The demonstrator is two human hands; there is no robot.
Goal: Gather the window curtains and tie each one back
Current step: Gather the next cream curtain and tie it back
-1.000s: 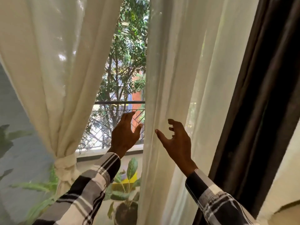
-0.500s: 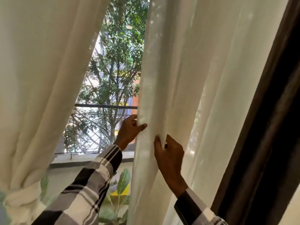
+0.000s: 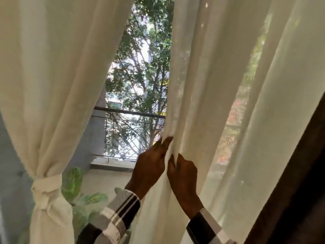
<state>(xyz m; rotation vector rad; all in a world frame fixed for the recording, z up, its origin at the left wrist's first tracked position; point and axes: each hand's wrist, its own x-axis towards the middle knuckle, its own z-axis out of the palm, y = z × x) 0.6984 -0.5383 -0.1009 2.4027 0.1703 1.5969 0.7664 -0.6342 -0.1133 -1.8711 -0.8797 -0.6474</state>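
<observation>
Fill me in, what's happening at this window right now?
A person is gathering the right white curtain. The left hand and the right hand sit side by side at its inner edge, pinching folds of the fabric together. It hangs loose, not yet tied. The left white curtain is already bunched and knotted with a white tie. A dark drape hangs at the far right, untouched. Trees and a railing show through the gap.
</observation>
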